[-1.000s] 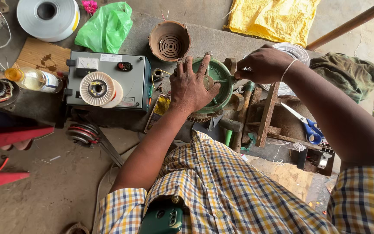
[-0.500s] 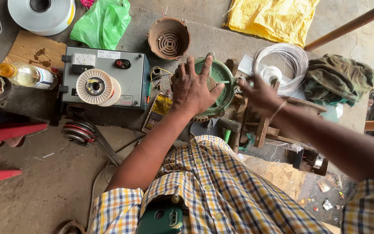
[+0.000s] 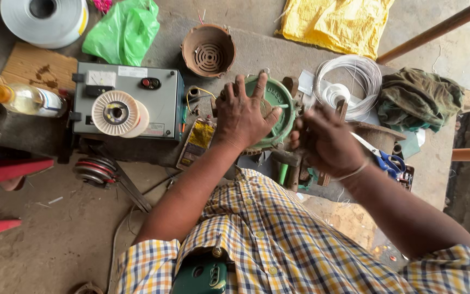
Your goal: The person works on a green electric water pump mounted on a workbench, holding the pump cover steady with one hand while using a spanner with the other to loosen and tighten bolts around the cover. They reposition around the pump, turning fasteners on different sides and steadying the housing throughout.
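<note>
Left hand (image 3: 244, 114) lies spread flat on the green round casing (image 3: 274, 111), steadying it — nothing clenched. Right hand (image 3: 326, 141), just beside the casing, is blurred — its grip I cannot tell.

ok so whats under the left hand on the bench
The left hand lies spread flat on a round green metal wheel; its rim shows around the fingers. The wheel's centre is covered by the palm, so that part cannot be seen.

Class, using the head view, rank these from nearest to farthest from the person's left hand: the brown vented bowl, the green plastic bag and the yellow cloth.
From the left hand:
1. Brown vented bowl, just above it.
2. Green plastic bag, up and to the left.
3. Yellow cloth, upper right, slightly farther.
</note>
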### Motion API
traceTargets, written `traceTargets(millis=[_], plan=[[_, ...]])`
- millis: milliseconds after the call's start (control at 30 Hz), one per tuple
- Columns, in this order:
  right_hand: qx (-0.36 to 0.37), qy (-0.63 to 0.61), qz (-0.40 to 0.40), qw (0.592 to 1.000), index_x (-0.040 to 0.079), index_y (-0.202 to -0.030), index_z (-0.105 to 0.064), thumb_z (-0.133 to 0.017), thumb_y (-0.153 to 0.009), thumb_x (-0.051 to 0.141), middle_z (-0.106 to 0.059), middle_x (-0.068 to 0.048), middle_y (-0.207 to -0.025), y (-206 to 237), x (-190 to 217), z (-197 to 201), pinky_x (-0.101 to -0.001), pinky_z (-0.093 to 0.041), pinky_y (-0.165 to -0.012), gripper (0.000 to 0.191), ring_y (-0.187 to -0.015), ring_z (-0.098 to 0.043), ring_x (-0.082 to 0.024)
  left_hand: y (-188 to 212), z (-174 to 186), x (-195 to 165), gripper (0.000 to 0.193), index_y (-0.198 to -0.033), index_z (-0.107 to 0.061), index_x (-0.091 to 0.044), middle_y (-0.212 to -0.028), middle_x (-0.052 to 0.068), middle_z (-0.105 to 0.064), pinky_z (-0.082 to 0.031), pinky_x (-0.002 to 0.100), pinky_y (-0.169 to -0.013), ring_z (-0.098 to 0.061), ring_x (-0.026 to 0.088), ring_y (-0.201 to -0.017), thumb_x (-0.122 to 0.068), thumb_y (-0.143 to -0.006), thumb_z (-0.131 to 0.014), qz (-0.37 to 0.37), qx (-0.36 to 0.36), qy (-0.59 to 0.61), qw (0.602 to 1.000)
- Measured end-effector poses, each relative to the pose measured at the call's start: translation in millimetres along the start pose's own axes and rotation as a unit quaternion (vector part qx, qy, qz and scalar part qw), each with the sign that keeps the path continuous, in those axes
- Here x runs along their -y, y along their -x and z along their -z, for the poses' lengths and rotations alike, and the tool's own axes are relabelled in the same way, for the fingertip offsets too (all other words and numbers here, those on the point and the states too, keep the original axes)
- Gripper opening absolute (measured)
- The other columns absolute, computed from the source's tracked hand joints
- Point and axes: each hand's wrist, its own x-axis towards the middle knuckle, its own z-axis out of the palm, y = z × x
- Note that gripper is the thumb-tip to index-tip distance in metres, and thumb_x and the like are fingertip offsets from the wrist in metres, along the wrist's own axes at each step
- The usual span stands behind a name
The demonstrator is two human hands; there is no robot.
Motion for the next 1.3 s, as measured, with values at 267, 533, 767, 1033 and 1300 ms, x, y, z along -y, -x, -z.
traceTargets(millis=[267,533,767,1033,1300], plan=[[0.02,0.797,0.203,0.569,0.017,-0.102,-0.077,-0.059,-0.103,0.04,-0.076,-0.001,-0.085,-48,64,25,-0.0459,-0.046,-0.085,0.029,-0.076,-0.066,-0.018,-1,4,2,0.089,-0.16,-0.027,-0.024,-0.15,0.028,-0.034,-0.041,0.066,-0.096,-0.042,0.045,-0.128,-0.072,-0.09,-0.055,-0.001,0.015,-0.006,1.0],[0.154,0.916,0.103,0.355,0.038,-0.105,-0.079,-0.05,-0.102,0.052,-0.075,0.006,-0.083,-86,87,3,-0.0497,-0.022,-0.116,0.032,-0.1,-0.065,-0.016,-1,7,3,0.088,-0.159,-0.027,-0.024,-0.149,0.026,-0.034,-0.04,0.067,-0.095,-0.042,0.044,-0.129,-0.073,-0.09,-0.052,0.002,0.022,-0.012,1.0],[0.226,0.948,0.025,0.223,0.043,-0.118,-0.071,-0.048,-0.101,0.051,-0.074,0.01,-0.104,-97,94,-41,-0.0557,-0.006,-0.123,0.03,-0.12,-0.058,-0.013,1,2,3,0.089,-0.16,-0.03,-0.022,-0.146,0.027,-0.038,-0.046,0.062,-0.092,-0.047,0.043,-0.122,-0.077,-0.092,-0.046,-0.009,-0.003,0.007,1.0],[0.282,0.947,0.042,0.152,0.045,-0.119,-0.07,-0.053,-0.095,0.055,-0.071,0.01,-0.101,-107,93,-55,-0.0564,-0.004,-0.126,0.031,-0.124,-0.055,-0.013,0,-6,4,0.089,-0.16,-0.03,-0.025,-0.147,0.028,-0.036,-0.047,0.061,-0.09,-0.047,0.043,-0.124,-0.078,-0.09,-0.046,-0.011,-0.03,0.001,0.999],[0.317,0.927,0.143,0.137,0.042,-0.117,-0.072,-0.053,-0.098,0.053,-0.073,0.011,-0.106,-117,90,-29,-0.0413,-0.022,-0.126,0.029,-0.121,-0.059,-0.017,1,-5,1,0.09,-0.159,-0.03,-0.022,-0.145,0.029,-0.037,-0.048,0.061,-0.087,-0.047,0.043,-0.121,-0.076,-0.089,-0.049,-0.019,-0.047,-0.022,0.998]])
